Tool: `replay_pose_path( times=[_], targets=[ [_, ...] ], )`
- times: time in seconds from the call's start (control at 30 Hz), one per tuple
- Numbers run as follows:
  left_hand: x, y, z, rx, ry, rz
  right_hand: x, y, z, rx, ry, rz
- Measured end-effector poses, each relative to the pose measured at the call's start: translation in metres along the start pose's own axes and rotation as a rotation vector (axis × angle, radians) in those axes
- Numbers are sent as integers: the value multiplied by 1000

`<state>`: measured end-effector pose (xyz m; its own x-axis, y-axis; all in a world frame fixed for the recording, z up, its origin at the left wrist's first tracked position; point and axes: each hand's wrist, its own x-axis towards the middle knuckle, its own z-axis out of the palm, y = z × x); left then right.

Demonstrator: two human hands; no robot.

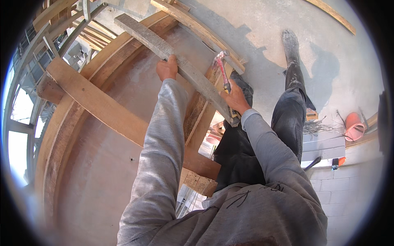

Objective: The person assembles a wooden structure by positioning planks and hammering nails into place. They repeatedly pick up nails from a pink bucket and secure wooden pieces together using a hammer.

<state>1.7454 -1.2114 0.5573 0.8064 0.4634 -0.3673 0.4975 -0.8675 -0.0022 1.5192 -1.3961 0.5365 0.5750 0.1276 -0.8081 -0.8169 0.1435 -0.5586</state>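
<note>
A long grey wooden plank runs diagonally from the upper left down toward my thigh. My left hand is wrapped around its edge near the upper part. In my right hand is a claw hammer with a red and black handle, its metal head pointing up and away from me. That hand rests close beside the plank's lower end. Beneath the plank lies a wooden frame with a brown beam crossing it and a reddish-brown flat panel inside.
A dark rubber boot stands on the concrete floor. An orange bucket-like container lies at the right near thin twigs. Pale blocks line the lower right. A loose timber strip lies at the far right.
</note>
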Motion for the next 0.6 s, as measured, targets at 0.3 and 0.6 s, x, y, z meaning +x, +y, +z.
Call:
replay_pose_path(
  times=[0.3, 0.6],
  targets=[
    [-3, -33, 19, -146, 58, -108, -49, 14, -2, 105, 226, -12],
    [7, -31, 29, -71, 37, -53, -25, 52, 9, -55, 47, 88]
  ],
)
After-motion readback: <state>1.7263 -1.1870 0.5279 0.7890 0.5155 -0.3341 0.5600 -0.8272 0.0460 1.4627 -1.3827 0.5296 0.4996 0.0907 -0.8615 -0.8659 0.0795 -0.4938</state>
